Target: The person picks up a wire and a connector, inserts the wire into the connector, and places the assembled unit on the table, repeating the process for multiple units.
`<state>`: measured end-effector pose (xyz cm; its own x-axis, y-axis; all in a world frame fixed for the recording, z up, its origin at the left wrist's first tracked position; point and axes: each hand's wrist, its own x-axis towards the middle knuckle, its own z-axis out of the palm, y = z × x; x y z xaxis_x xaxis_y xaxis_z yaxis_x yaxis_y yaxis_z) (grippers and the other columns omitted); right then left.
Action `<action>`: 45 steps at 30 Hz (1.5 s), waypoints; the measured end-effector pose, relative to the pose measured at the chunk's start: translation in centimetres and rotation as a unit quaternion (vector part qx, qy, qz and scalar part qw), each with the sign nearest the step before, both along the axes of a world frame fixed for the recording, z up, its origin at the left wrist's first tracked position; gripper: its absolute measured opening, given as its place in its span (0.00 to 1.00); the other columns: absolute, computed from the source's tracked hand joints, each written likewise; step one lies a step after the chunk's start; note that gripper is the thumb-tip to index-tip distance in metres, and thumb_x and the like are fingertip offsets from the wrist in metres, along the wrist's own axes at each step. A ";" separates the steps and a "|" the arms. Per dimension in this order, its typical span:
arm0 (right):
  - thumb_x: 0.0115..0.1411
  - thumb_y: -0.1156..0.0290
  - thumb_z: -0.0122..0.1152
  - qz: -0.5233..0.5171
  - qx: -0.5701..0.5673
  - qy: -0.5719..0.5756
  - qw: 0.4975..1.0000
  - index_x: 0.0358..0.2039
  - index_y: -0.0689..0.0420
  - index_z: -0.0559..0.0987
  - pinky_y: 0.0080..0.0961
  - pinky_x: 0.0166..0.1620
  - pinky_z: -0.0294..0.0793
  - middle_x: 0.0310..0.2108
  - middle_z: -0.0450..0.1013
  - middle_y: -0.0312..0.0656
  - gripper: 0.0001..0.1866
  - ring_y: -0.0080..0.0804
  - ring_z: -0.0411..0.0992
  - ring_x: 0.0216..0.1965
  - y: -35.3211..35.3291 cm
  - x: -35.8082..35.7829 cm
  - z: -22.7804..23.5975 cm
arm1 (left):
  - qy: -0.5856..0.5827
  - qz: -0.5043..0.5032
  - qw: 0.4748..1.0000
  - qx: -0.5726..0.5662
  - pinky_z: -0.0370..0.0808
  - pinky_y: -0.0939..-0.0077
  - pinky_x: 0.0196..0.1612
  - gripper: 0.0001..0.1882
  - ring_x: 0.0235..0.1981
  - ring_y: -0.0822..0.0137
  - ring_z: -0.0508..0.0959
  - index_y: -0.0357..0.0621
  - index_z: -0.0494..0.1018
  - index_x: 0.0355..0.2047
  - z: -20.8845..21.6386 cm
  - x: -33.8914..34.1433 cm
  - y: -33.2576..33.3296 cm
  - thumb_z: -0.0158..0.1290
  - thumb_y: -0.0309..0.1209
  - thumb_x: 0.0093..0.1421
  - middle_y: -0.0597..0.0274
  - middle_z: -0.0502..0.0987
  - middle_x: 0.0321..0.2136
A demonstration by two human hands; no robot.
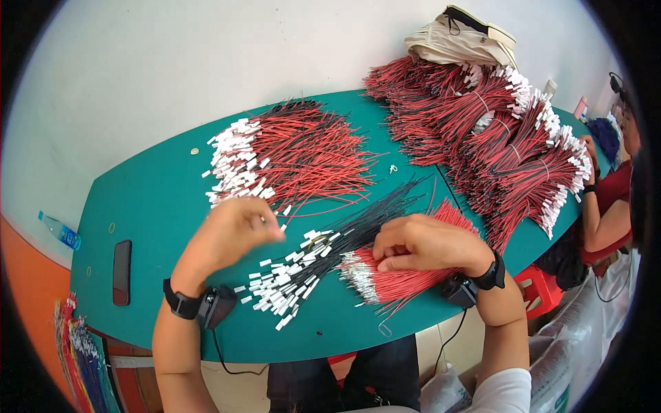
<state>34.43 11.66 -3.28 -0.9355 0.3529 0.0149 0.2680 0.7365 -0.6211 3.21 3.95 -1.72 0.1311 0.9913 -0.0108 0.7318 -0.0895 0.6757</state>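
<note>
My left hand [241,230], slightly blurred, is raised with curled fingers beside the lower edge of a pile of red and black wires with white connectors [303,148]. Whatever its fingertips hold, if anything, cannot be made out. Fingers bent and closed, my right hand [430,244] is over a bundle of red wires [413,282] with bare metallic ends on the left; its grip is hidden. Between the hands lies a fan of black wires [365,224], with white connectors [286,286] at their near left ends.
Large tied bundles of red and black wires [482,138] fill the right side of the green table [158,206], a pale bag [454,41] behind them. A phone [122,272] lies at left, near a plastic bottle [60,230]. Another person's arm [592,213] is at far right.
</note>
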 end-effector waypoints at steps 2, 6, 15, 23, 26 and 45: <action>0.55 0.73 0.63 -0.008 -0.037 -0.014 0.999 0.32 0.61 0.77 0.32 0.32 0.70 0.26 0.72 0.44 0.07 0.40 0.72 0.29 0.1 -0.4 -0.4 | 0.021 -0.026 0.999 -0.025 0.69 0.78 0.25 0.08 0.20 0.77 0.72 0.40 0.78 0.29 -0.7 1.1 -0.2 0.65 0.30 0.52 0.69 0.74 0.17; 0.55 0.74 0.62 0.008 -0.048 0.011 0.999 0.30 0.61 0.75 0.33 0.31 0.69 0.24 0.71 0.45 0.05 0.40 0.72 0.27 0.6 -0.3 -1.4 | 0.081 -0.078 0.991 -0.074 0.71 0.77 0.26 0.09 0.21 0.72 0.76 0.39 0.78 0.26 -1.9 2.4 -0.7 0.67 0.28 0.48 0.65 0.75 0.18; 0.58 0.74 0.62 0.015 -0.038 0.032 0.999 0.33 0.62 0.77 0.29 0.30 0.70 0.26 0.73 0.42 0.06 0.36 0.72 0.28 1.5 1.2 -1.6 | 0.103 -0.080 0.989 -0.075 0.74 0.74 0.28 0.08 0.24 0.68 0.79 0.38 0.78 0.26 -3.1 3.7 0.0 0.65 0.27 0.48 0.59 0.79 0.21; 0.57 0.75 0.60 -0.054 -0.104 0.152 0.981 0.31 0.62 0.76 0.25 0.25 0.66 0.19 0.70 0.41 0.04 0.28 0.67 0.20 0.2 0.5 -1.3 | 0.096 -0.044 0.994 -0.024 0.74 0.76 0.28 0.05 0.22 0.69 0.78 0.36 0.76 0.26 -2.1 3.7 -0.8 0.61 0.25 0.52 0.60 0.78 0.20; 0.58 0.75 0.61 -0.096 -0.124 0.156 0.975 0.31 0.62 0.78 0.20 0.25 0.64 0.22 0.72 0.38 0.04 0.21 0.66 0.22 -0.4 0.3 -0.7 | 0.003 -0.025 1.000 -0.016 0.74 0.78 0.28 0.04 0.22 0.71 0.78 0.36 0.75 0.27 -2.2 3.2 -0.6 0.59 0.24 0.55 0.61 0.79 0.22; 0.57 0.77 0.63 -0.087 -0.016 0.212 0.973 0.32 0.62 0.79 0.21 0.27 0.69 0.26 0.75 0.40 0.03 0.26 0.73 0.25 -0.4 -0.2 -2.3 | -0.424 -0.033 0.891 -0.159 0.78 0.80 0.32 0.06 0.26 0.72 0.79 0.35 0.75 0.38 -4.4 7.2 0.3 0.55 0.23 0.61 0.56 0.80 0.29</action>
